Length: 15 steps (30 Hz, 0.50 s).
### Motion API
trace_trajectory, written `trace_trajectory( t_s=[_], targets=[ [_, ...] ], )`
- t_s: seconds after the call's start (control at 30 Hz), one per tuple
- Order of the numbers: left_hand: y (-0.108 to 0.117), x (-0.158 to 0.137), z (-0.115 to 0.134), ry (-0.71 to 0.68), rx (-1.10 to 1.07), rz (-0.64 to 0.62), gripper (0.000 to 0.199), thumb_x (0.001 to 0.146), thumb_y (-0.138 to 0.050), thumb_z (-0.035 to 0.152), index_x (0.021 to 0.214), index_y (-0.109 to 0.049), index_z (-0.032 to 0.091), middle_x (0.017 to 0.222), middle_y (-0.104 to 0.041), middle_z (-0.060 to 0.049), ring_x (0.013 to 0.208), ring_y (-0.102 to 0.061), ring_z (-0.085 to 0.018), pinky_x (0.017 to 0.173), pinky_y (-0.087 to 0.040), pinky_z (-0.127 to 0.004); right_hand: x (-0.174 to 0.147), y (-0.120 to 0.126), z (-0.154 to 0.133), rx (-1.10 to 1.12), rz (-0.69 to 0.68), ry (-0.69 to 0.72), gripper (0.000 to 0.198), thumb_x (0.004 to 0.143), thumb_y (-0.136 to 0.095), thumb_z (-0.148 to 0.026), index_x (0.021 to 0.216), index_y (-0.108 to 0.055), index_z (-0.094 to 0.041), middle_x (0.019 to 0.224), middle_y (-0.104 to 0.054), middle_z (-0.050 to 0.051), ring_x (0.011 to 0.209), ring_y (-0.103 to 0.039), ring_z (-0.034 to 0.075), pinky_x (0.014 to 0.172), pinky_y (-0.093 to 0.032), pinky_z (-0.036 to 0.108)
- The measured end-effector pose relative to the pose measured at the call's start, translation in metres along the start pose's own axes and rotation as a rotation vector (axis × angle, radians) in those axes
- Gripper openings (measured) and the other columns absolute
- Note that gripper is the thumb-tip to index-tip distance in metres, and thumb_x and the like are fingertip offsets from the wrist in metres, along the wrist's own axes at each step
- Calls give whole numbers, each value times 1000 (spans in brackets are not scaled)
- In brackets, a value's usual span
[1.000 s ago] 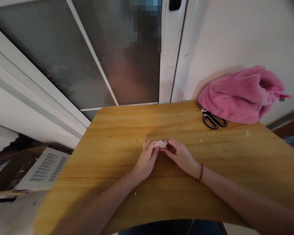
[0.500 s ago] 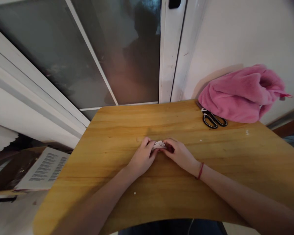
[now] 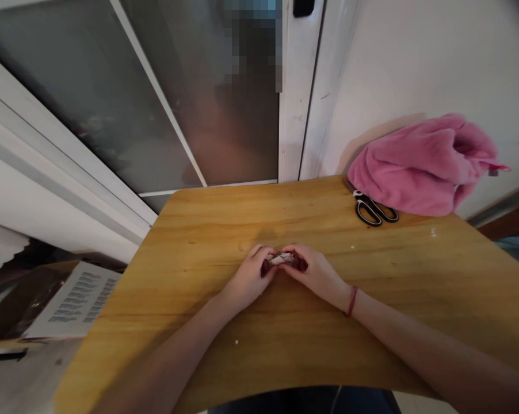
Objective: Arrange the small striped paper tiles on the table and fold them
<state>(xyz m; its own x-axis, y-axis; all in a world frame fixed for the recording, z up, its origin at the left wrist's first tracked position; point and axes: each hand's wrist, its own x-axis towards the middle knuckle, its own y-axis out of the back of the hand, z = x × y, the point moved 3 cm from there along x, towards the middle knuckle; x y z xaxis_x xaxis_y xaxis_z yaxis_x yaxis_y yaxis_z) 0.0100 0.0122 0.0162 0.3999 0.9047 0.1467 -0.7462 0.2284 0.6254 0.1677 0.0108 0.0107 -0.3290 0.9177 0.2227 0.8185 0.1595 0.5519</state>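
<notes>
A small whitish piece with dark lines (image 3: 281, 259), perhaps folded paper, is held between both hands near the middle of the wooden table (image 3: 190, 356). My left hand (image 3: 251, 273) pinches its left end with thumb and fingers. At the other end, my right hand (image 3: 315, 269) grips it the same way, a red string bracelet (image 3: 351, 301) on its wrist. The fingers cover both ends of the piece, so its full shape is hidden.
At the back right lies a pink plush cloth (image 3: 419, 167), with black-handled scissors (image 3: 374, 210) partly under it. Tiny white scraps (image 3: 236, 342) dot the tabletop. A framed glass door (image 3: 225, 138) stands behind the table, and an open cardboard box (image 3: 73, 299) sits at left.
The piece between my fingers has turned or been reshaped slightly and looks narrower, with more dark lines showing. My left fingers have shifted a little on it. Both hands stay in nearly the same place.
</notes>
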Motion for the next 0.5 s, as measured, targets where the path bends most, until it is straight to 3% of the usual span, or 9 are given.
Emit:
trace_trajectory(
  t_s=[0.2, 0.5],
  targets=[
    [-3, 0, -1, -37, 31, -15, 13, 82, -50, 19, 95, -52, 20, 93, -51, -4, 79, -50, -15, 72, -43, -27, 0, 1, -5, 18, -1, -36, 22, 83, -53, -39, 96, -56, -21, 81, -61, 2, 66, -53, 13, 61, -43, 26],
    [-8, -2, 6, -67, 44, -49, 12, 84, -47, 17, 96, -51, 19, 93, -51, -3, 78, -51, -14, 71, -43, -26, 2, -2, -6, 82, 65, -75, 18, 85, -49, -35, 78, -52, -19, 71, -53, 0, 64, -48, 13, 59, -40, 25]
  ],
)
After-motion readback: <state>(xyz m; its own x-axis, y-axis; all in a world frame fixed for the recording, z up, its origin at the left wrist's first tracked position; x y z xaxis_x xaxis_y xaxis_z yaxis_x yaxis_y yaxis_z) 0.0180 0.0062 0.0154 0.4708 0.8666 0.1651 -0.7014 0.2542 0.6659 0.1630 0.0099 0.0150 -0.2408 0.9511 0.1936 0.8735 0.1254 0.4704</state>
